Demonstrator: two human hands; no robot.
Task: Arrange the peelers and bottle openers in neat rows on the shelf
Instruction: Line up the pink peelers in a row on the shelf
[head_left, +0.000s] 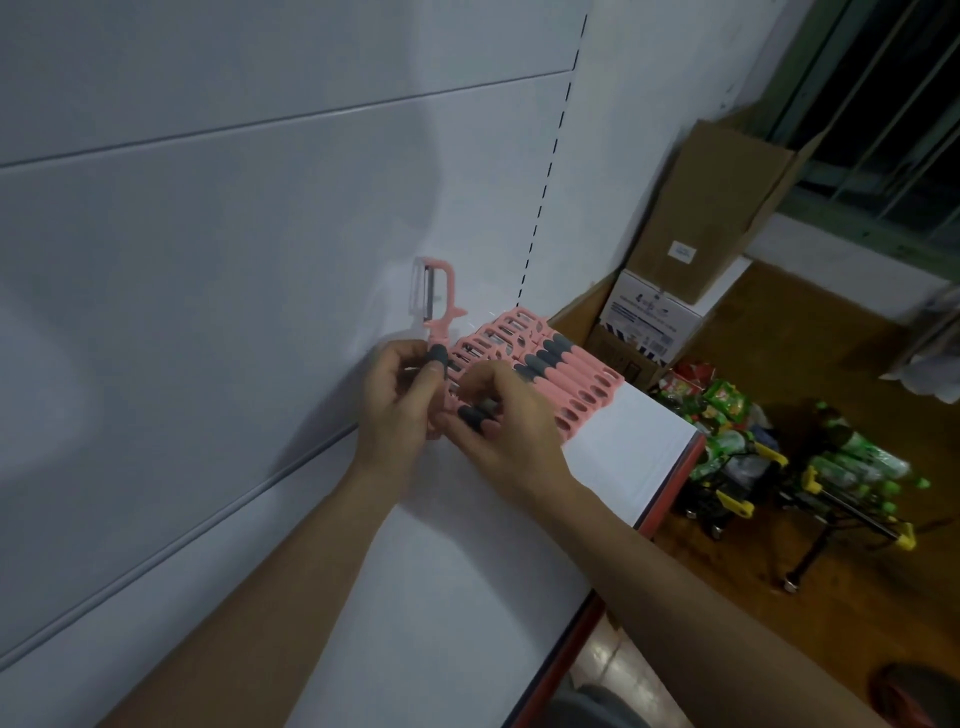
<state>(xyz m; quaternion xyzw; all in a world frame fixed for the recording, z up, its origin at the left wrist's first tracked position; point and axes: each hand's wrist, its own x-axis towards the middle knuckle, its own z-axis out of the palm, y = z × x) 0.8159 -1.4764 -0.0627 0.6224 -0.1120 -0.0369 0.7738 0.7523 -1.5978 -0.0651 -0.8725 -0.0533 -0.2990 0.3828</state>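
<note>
The left hand (395, 410) has its fingers and thumb curled tight round the grey grip of a pink peeler (441, 296), which stands straight up over the back of the white shelf (467, 571). Just beside it, the right hand (511, 421) has its fingers bent round a second peeler (474, 417), held low over the shelf with its grey end poking out toward the left hand. Right of the hands, more peelers (566, 379) lie side by side in rows on the shelf, and farther right are brown boxes (711, 208) and green bottles (857, 467).
</note>
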